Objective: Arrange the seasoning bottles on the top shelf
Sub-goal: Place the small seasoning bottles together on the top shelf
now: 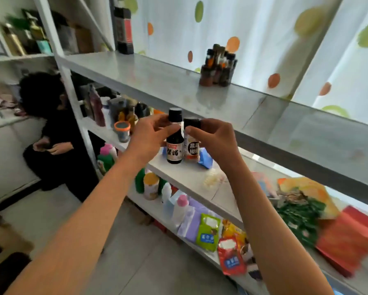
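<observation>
Right now the left hand (152, 133) grips a dark vinegar bottle (174, 143) by its neck, while the right hand (212, 139) pinches the black cap of a pale pepper shaker (191, 149). Both small, round containers touch, raised just below the smooth grey top shelf (157, 79), where a bottle cluster (218, 66) stands.

Left hand (152, 133), right hand (214, 138) gripping.

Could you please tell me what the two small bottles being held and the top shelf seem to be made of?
Dark-liquid bottle with black cap: clear glass or plastic, glossy; cannot tell which. Pale pepper bottle with black lid: likely clear plastic, contents showing through. Grey top shelf: probably smooth painted metal or laminate, faintly reflecting the bottles.
</observation>
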The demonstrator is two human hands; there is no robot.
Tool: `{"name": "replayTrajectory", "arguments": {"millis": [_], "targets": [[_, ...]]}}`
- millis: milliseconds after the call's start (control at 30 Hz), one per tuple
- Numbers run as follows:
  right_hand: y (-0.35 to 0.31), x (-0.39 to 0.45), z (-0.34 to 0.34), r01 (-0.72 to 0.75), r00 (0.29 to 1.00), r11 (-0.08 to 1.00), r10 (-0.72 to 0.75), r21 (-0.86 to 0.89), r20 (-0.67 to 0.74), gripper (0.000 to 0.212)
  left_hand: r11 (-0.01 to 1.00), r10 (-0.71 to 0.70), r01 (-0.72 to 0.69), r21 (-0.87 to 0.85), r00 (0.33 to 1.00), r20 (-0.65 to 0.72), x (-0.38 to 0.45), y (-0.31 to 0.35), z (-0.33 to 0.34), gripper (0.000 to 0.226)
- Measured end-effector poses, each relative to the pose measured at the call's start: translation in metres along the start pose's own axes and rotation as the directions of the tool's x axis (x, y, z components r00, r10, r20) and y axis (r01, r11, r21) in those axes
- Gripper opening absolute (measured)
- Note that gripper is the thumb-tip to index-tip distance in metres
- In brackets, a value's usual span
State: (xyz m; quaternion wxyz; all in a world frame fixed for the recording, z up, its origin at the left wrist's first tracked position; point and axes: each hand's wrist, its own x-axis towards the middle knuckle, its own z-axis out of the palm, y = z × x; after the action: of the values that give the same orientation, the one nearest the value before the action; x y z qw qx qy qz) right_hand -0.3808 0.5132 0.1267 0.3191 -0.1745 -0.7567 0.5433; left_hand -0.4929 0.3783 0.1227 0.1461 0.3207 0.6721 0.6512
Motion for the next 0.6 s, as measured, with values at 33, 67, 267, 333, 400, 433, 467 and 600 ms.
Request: {"name": "replayTrajectory", "arguments": {"millis": [33,67,267,333,400,433,467,600], "targets": [[-0.002,0.013,-0.015,0.024,0.999,1.000,-0.024,-0.001,-0.034,0.012,1.000,0.030,-0.030,-0.006,0.999,0.021,0.017,0.007,0.014,0.020],[-0.004,0.025,-0.028,0.041,0.996,0.999,-0.041,-0.004,-0.076,0.012,0.998,0.065,-0.064,-0.010,0.997,0.039,0.034,0.014,0.028,0.019],[-0.004,0.094,-0.081,0.092,0.957,0.991,-0.115,-0.095,-0.268,0.009,0.968,0.249,-0.250,-0.001,0.962,0.112,0.125,0.036,0.082,0.018],[0.001,0.117,-0.088,0.087,0.946,0.988,-0.121,-0.126,-0.299,0.008,0.957,0.285,-0.289,0.011,0.947,0.149,0.156,0.035,0.092,0.017],[0.009,0.143,-0.089,0.051,0.938,0.985,-0.104,-0.166,-0.332,0.009,0.948,0.309,-0.318,0.022,0.933,0.184,0.189,0.028,0.098,0.020],[0.013,0.157,-0.089,0.028,0.933,0.982,-0.092,-0.186,-0.348,0.008,0.943,0.319,-0.331,0.031,0.927,0.198,0.206,0.024,0.101,0.022],[0.016,0.170,-0.089,0.008,0.929,0.979,-0.083,-0.206,-0.360,0.007,0.938,0.328,-0.343,0.039,0.921,0.210,0.220,0.020,0.103,0.024],[0.027,0.227,-0.080,-0.077,0.920,0.966,-0.027,-0.248,-0.391,0.018,0.926,0.335,-0.366,0.087,0.907,0.254,0.284,0.001,0.103,0.023]]}}
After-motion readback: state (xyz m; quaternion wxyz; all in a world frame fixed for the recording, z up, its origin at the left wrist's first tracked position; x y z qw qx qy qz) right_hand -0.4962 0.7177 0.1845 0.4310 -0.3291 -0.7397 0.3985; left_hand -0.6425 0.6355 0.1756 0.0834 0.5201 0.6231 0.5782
